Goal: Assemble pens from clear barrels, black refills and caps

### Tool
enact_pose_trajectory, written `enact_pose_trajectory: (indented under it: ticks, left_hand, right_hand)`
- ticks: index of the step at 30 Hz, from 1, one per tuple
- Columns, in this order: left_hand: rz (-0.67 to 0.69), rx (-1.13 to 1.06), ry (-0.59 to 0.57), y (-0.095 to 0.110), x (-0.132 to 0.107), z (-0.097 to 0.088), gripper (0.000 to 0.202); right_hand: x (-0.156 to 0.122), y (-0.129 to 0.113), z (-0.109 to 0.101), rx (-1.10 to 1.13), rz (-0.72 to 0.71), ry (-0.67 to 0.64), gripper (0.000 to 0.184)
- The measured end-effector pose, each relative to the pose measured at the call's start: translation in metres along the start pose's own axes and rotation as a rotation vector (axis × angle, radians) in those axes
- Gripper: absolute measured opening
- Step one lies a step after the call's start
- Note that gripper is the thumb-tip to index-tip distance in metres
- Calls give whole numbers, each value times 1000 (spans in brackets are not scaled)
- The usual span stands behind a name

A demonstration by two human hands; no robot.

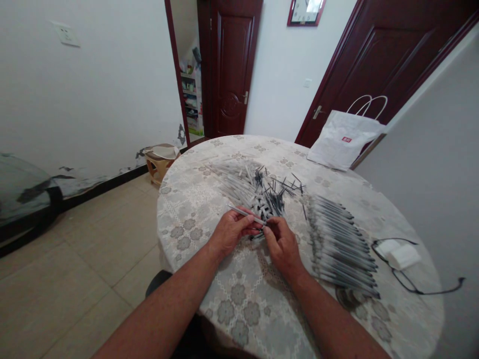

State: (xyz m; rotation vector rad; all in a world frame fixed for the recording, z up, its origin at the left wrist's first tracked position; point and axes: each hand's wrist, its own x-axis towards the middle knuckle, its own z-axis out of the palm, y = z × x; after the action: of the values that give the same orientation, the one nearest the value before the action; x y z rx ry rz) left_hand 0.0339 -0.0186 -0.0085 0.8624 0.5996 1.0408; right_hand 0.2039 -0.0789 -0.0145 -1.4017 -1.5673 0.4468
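Note:
My left hand [229, 230] is closed around a slim white pen barrel [245, 213], which slants down to the right across its fingers. At the barrel's right end, the thumb and fingers of my right hand [281, 242] pinch together; a small dark bit shows there, too small to make out. Just beyond my hands lies a loose pile of whitish pen barrels [234, 180]. Against its right side, thin black sticks like pen parts [276, 200] are heaped, some scattered apart. To the right of my right hand, many grey pens with dark ends [342, 244] lie side by side in a row.
A patterned cloth covers the round table [239, 299]. Black-framed glasses [406, 281] and a folded white tissue [402, 255] lie at the right. At the far right edge stands a white paper bag [344, 139]. A stool [159, 162] is beyond the table's left side.

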Motion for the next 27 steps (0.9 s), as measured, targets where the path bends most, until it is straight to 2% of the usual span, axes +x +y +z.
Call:
enact_pose_trajectory:
  ticks: [4,10,19,27]
  left_hand:
    - [-10,15,-20,-1,0,-1,32]
    - [-20,35,-13,1,-2,2,31]
    - [1,24,17,2,-1,2,34]
    - [-28,40,-23,2,-1,3,33]
  right_hand:
    - [1,-3,0,-57,-13,-6,23]
    - [1,-1,2,-84,17,-19,39]
    - [0,-5,-1,-17,-19,-2,21]
    - [-1,-4,-2,7,37,-41,31]
